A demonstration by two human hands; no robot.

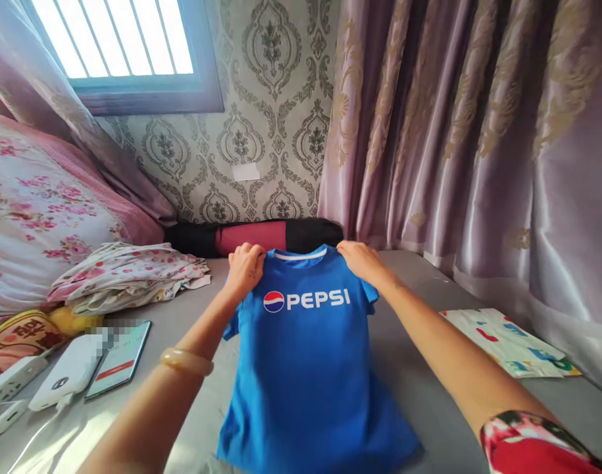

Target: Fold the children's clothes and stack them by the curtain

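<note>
A blue T-shirt [301, 368] with a PEPSI print faces up in front of me, its neckline at the far end and its hem toward me. My left hand [246, 266] grips it at the left shoulder, fingers curled over the fabric. At the other shoulder, my right hand [362, 260] pinches the cloth between thumb and fingers. The shoulders look lifted off the grey sheet, while the lower part hangs or lies toward me. A pale bangle [186, 361] circles my left wrist.
To the left are a phone [119, 361], a white power bank [71, 368], a power strip [14, 382] and a crumpled patterned cloth [133, 276]. A folded printed cloth [510, 342] lies right. A black-and-red roll [251, 237] rests against the wall; curtains [429, 131] hang at right.
</note>
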